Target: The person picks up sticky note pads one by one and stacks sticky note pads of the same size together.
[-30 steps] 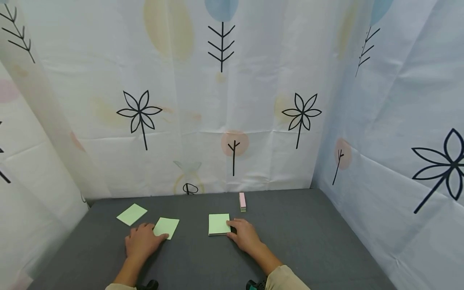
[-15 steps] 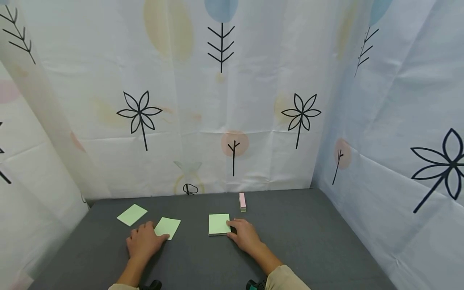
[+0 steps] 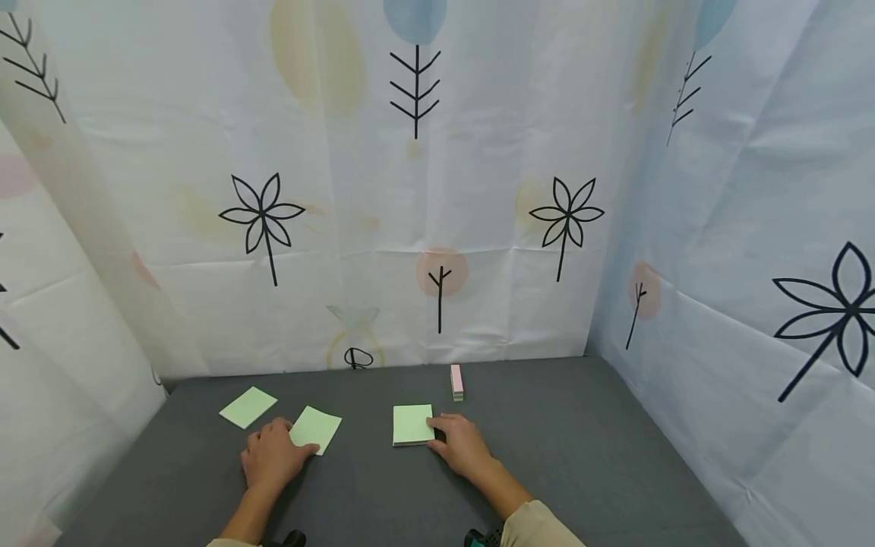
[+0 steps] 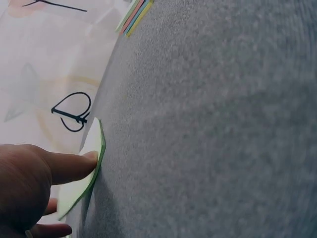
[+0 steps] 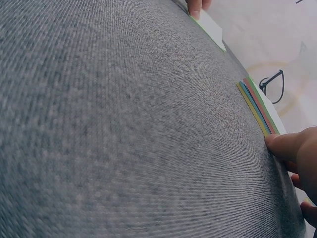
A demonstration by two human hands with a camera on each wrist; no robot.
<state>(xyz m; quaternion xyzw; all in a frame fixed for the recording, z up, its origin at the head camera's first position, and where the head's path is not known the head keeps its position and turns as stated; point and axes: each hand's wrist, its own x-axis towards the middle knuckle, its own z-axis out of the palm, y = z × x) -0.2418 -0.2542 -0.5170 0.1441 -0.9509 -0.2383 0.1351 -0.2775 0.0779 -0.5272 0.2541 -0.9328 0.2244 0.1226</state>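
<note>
A light green sticky note (image 3: pixel 316 429) is in my left hand (image 3: pixel 273 454), its thumb on the near edge and its fingers at the far left side. In the left wrist view, that thumb lies across the green sticky note (image 4: pixel 84 178), which tilts and casts a shadow on the cloth. My right hand (image 3: pixel 465 446) holds the right side of a square pad of sticky notes (image 3: pixel 412 424), green on top. Pink, blue and yellow layers show along the edge of the pad (image 5: pixel 258 108) in the right wrist view, with the thumb at its corner.
Another green sticky note (image 3: pixel 248 407) lies at the back left. Behind the right hand stands a narrow pink-topped stack (image 3: pixel 456 382). Grey cloth (image 3: pixel 369 501) covers the table, and patterned white curtains (image 3: pixel 478 182) hang at its back and sides.
My left hand has shifted slightly to the right, and the green sticky note in it has turned a little. The right hand and the pad keep their places.
</note>
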